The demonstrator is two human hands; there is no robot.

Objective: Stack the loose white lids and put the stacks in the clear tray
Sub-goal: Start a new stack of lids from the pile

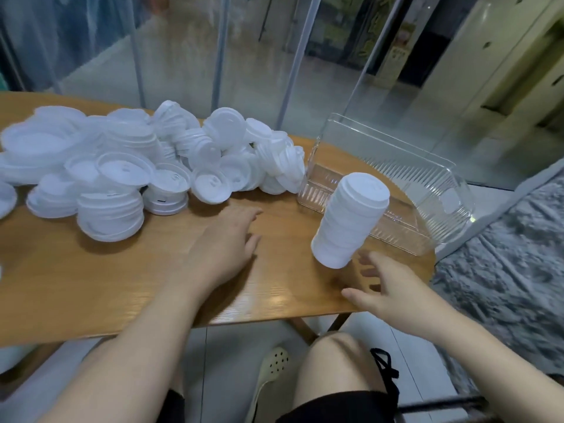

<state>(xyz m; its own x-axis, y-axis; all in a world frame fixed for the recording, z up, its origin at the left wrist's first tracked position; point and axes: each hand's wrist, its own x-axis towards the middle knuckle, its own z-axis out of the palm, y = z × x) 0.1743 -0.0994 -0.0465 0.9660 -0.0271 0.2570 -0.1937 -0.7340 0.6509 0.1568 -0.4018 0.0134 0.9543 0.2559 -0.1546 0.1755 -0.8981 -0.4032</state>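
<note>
Steady the tall nested stack of white plastic lids [350,220], which leans against the clear ribbed plastic tray's [433,178] near wall; it looks ready to topple. Your right hand [393,288] hovers beside its base, fingers spread, holding nothing. Your left hand [227,245] lies flat over the wooden table [122,285], fingers relaxed.

I note the lid pile [122,166] cut off at left edge, motion-blurred; lid stack [351,221] hides part of the clear tray [396,166].

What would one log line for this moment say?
stack of lids: tilted, beside clear tray | right hand: open, near stack | left hand: open on table | lid pile: loose
</note>
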